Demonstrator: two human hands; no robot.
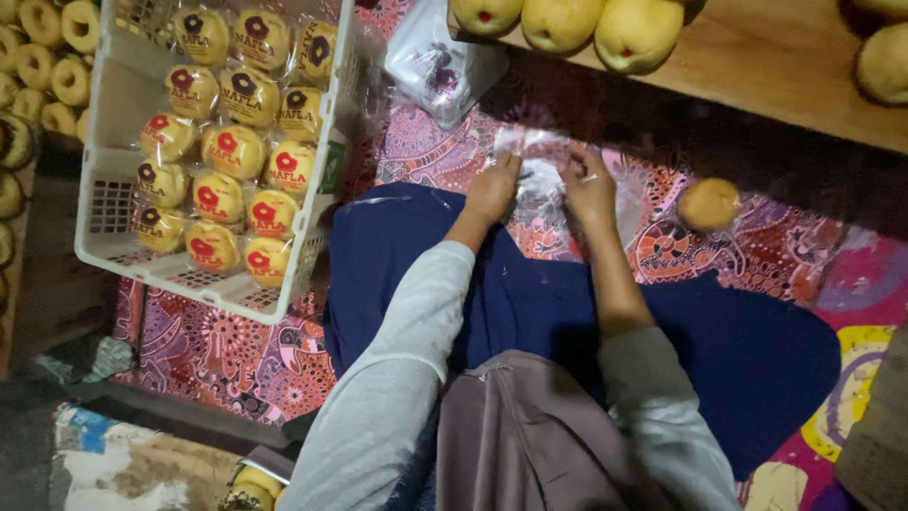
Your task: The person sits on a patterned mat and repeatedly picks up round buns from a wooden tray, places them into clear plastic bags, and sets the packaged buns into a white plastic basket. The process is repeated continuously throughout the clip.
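My left hand [492,189] and my right hand [588,185] both pinch a clear plastic bag [539,166] that lies on the patterned mat [435,151] in front of my knees. The bag looks empty and crumpled between the fingers. A single round bun in a clear bag [709,203] rests on the mat to the right of my right hand. A white plastic crate [104,203] at the left holds several wrapped round buns [232,151] with printed labels.
A wooden board [757,71] at the top carries several unwrapped yellow buns [636,30]. A bundle of clear bags [440,66] lies above my hands. Ring-shaped pastries [47,66] sit at the far left. My dark blue skirt [567,312] covers the mat below.
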